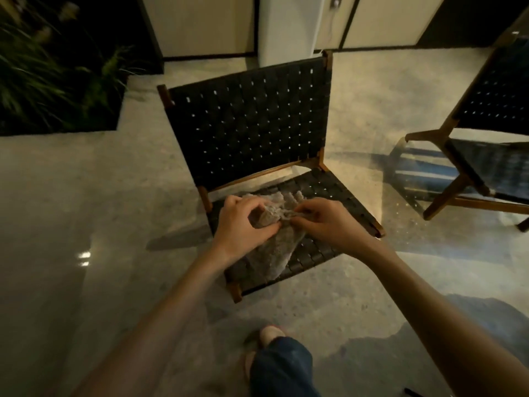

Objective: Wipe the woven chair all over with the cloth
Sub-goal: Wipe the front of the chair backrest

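Observation:
A low woven chair [249,118] with black straps and a brown wooden frame stands in the middle of the head view, its back facing me. A grey fluffy cloth [274,247] is bunched over the seat, one corner hanging toward the front edge. My left hand [242,224] grips the cloth's left part with curled fingers. My right hand [326,219] pinches the cloth's top edge from the right. Both hands hover over the seat, close together.
A second woven chair [492,110] stands at the right, behind a glass table edge [429,253]. A dark planter with grass [57,75] sits at the far left. A white pillar [286,27] rises behind the chair. My foot [270,335] is on the polished floor.

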Action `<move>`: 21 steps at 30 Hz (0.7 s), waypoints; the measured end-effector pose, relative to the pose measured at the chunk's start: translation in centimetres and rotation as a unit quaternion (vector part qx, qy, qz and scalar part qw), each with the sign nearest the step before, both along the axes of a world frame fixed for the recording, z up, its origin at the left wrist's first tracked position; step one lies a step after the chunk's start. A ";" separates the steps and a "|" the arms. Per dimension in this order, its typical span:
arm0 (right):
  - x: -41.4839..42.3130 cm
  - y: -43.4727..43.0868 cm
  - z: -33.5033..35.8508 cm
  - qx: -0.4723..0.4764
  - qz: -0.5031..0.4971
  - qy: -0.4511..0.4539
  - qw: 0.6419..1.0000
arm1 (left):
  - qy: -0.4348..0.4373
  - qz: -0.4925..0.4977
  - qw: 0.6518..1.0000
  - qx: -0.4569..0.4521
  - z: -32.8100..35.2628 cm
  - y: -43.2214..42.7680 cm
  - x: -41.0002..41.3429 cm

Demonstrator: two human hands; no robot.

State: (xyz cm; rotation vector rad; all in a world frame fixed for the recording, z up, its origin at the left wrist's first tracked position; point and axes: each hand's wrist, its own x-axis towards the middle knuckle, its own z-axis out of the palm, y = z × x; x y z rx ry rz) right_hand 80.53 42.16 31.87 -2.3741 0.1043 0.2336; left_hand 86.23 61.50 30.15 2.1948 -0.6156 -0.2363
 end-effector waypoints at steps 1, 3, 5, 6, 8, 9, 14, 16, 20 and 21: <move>1.0 1.5 0.2 -0.011 0.020 -0.004 1.000 | 0.004 0.009 1.000 0.015 0.4 1.9 0.7; 2.8 3.9 0.3 -0.054 0.055 -0.023 0.997 | -0.013 0.010 0.999 0.033 0.9 4.8 2.2; 4.4 6.0 0.3 -0.110 0.080 -0.061 0.989 | -0.024 0.011 0.999 0.040 1.0 7.3 3.7; 5.2 6.8 0.2 -0.132 0.086 -0.081 0.984 | -0.016 0.011 0.999 0.041 1.0 8.4 4.5; 6.8 8.3 0.2 -0.160 0.096 -0.112 0.976 | -0.014 -0.007 0.998 0.065 0.7 10.4 6.4; 7.8 8.8 0.1 -0.170 0.102 -0.124 0.972 | -0.032 -0.027 0.995 0.092 0.4 11.4 7.7; 14.1 11.5 -1.7 -0.164 0.108 -0.125 0.973 | -0.092 -0.120 0.966 0.209 -0.9 14.5 15.8; 16.5 12.9 -2.3 -0.151 0.081 -0.104 0.980 | -0.071 -0.155 0.964 0.204 -1.2 15.7 19.2; 20.6 15.3 -2.8 -0.134 0.034 -0.042 0.990 | -0.073 -0.200 0.954 0.210 -0.9 18.0 25.1; 21.6 15.7 -2.8 -0.129 0.017 -0.038 0.991 | -0.075 -0.201 0.954 0.211 -0.7 18.4 26.4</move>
